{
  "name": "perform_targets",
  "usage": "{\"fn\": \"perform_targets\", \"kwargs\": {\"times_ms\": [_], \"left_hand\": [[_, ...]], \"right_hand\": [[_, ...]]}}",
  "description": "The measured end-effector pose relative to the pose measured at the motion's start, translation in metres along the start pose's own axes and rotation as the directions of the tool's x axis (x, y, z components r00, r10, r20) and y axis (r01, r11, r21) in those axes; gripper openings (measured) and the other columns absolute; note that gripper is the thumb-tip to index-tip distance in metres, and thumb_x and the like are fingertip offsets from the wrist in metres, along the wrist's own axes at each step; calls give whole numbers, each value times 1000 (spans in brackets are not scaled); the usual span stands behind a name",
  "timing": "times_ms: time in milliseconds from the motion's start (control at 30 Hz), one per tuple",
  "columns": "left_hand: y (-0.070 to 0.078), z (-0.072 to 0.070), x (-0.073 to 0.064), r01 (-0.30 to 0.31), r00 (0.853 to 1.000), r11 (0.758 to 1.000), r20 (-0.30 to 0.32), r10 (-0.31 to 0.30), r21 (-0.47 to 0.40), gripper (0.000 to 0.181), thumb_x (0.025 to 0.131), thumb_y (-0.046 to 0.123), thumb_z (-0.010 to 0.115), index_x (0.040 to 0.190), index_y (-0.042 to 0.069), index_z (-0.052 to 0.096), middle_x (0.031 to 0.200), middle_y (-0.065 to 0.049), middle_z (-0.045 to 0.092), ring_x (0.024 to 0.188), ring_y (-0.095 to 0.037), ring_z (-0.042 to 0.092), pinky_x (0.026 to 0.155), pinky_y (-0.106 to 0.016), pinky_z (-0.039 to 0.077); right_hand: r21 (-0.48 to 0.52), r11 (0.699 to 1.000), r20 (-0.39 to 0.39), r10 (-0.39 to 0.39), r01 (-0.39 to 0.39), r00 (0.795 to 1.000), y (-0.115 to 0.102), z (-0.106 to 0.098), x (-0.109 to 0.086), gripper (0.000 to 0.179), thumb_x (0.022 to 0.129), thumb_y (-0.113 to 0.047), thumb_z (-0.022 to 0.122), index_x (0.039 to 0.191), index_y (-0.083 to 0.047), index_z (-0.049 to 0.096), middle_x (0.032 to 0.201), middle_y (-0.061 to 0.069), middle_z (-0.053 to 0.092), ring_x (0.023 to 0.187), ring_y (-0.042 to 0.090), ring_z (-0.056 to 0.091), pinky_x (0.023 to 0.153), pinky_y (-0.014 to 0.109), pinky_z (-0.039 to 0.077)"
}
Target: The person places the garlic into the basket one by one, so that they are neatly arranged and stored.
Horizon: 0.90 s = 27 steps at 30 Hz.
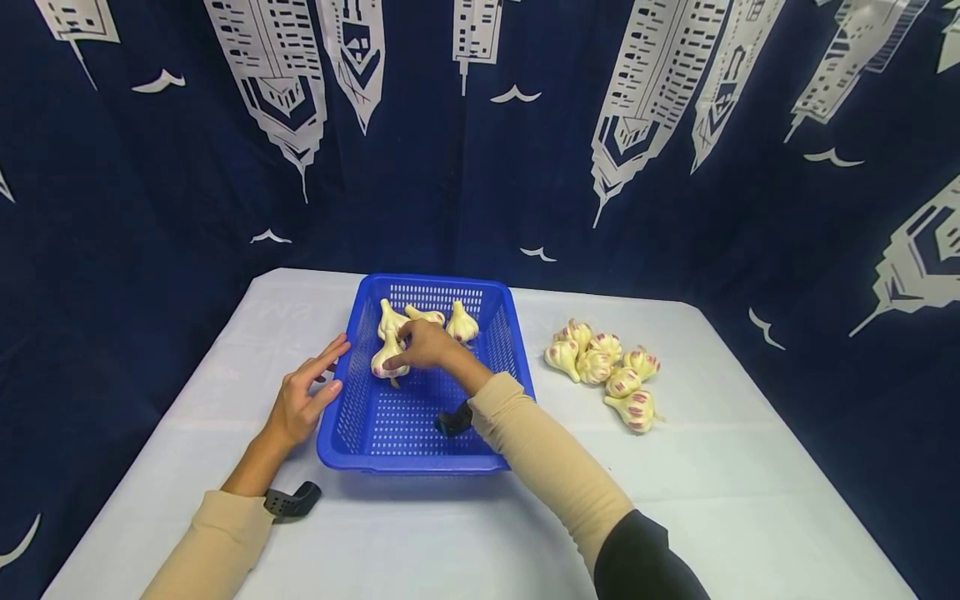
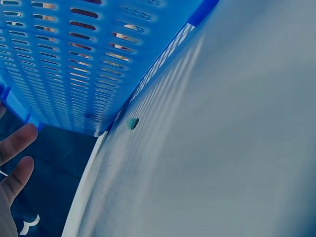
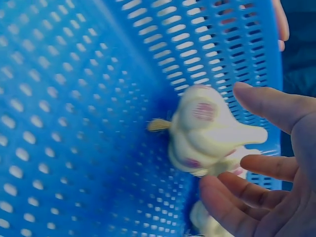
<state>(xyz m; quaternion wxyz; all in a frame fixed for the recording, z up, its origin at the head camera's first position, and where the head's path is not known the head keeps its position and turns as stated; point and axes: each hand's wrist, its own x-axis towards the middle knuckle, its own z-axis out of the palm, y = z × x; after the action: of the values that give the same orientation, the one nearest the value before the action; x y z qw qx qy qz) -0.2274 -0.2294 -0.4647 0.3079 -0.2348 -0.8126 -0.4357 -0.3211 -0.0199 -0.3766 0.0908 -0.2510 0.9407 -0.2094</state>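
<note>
Garlic point(image 3: 200, 131) lies between spread right fingers point(image 3: 227, 202), basket wall point(image 1: 348, 412) and other bulbs point(image 1: 463, 323) near; left fingers point(image 2: 18, 143) spread outside.

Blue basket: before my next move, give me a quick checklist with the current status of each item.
1. Blue basket upright on the table: ok.
2. Room inside: ok; the near part of the basket floor has no bulbs on it.
3. Right hand out of the basket: not ok; it is inside, at the nearest garlic bulb.
4. Right fingers loose: ok; they look spread, with the thumb apart from the bulb.
5. Left hand steadying the basket: cannot tell; it is at the left rim, but firm contact is unclear.
6. Loose bulbs grouped together: ok, right of the basket.
</note>
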Motion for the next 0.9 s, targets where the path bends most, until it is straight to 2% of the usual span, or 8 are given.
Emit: {"fn": "perform_targets", "kwargs": {"times_ms": [133,200,267,400,633,900], "left_hand": [[0,1,0,-2,1000,1000,2,2,-6,54,85,12,51,137,0,56,146,-14,50,97,-24,60,75,-25,42],[0,2,0,-6,1000,1000,3,6,-10,54,85,11,51,138,0,56,146,-14,50,97,-23,60,75,-25,42],[-1,2,0,-12,1000,1000,-1,12,-16,54,85,11,52,137,0,56,146,-13,50,97,-21,60,74,-25,43],[-2,1,0,-31,999,999,-18,31,-26,54,84,9,52,136,-1,57,144,-14,52,95,-19,60,74,-24,43],[-2,0,2,-37,999,999,-20,36,-29,54,84,10,52,137,1,58,145,-13,52,96,-16,59,74,-28,43],[-2,1,0,-25,1000,999,-17,25,-22,54,84,10,53,136,0,58,145,-13,52,96,-18,59,74,-25,42]], "right_hand": [[7,1000,-4,29,-29,1000,-1,-5,-2,65,79,-39,82,129,-3,63,139,13,58,120,28,57,100,37,45],[-2,999,-8,42,-42,999,-3,-9,-3,67,79,-40,81,131,-2,61,142,13,55,123,29,56,101,37,44],[-4,999,-19,48,-48,999,-6,-14,-4,68,79,-40,80,132,-2,60,141,12,55,122,29,56,101,37,44],[13,999,-47,45,-45,998,-12,-22,-6,71,80,-38,80,137,-2,56,128,12,65,118,28,58,99,38,46],[27,999,-82,27,-25,996,-18,-37,-14,77,82,-37,79,143,-2,50,140,14,56,130,28,50,107,40,40],[26,998,-88,-57,59,994,-16,-55,-35,78,82,-39,77,145,-4,48,143,15,52,134,29,45,108,44,37]]}}
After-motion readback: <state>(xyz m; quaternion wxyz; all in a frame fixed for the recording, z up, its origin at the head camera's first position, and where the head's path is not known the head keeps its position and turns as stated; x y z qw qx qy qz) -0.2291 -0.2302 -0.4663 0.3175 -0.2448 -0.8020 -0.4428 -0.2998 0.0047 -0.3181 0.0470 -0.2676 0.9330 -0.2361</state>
